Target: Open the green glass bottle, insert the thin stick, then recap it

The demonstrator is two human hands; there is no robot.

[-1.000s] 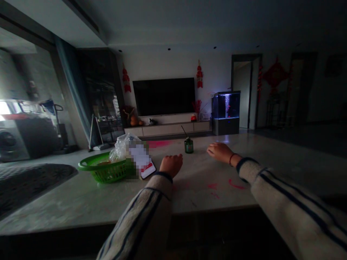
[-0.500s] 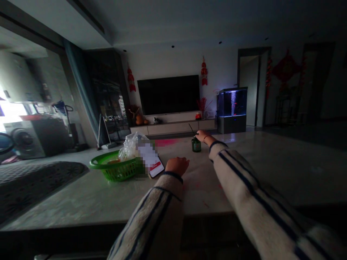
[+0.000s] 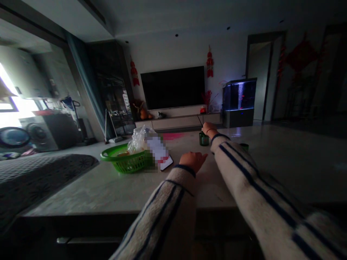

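Note:
My right hand (image 3: pixel 209 129) is over the table, its fingers pinched around a thin dark stick (image 3: pixel 200 120) that slants up to the left. Right below the fingers stands a small dark green glass bottle (image 3: pixel 204 139), its neck partly hidden by the hand. My left hand (image 3: pixel 192 160) is low over the near part of the table, palm down and loosely bent, one finger pointing right. Nothing shows in it. To its left lies a phone (image 3: pixel 166 163), partly blurred, leaning against or beside a green plastic basket (image 3: pixel 123 164); I cannot tell which.
A clear plastic bag (image 3: pixel 137 139) bulges from the basket. Another small green item (image 3: pixel 244 146) shows beyond my right sleeve. The pale stone-like tabletop (image 3: pixel 108 196) has a drawer handle (image 3: pixel 89 240) below its front edge. A television (image 3: pixel 173 87) and a lit fish tank (image 3: pixel 240 95) are farther back.
The view has shifted slightly. My right hand and the stick sit a little higher over the bottle, which stays in place. My left hand has moved right, one finger stretched further out.

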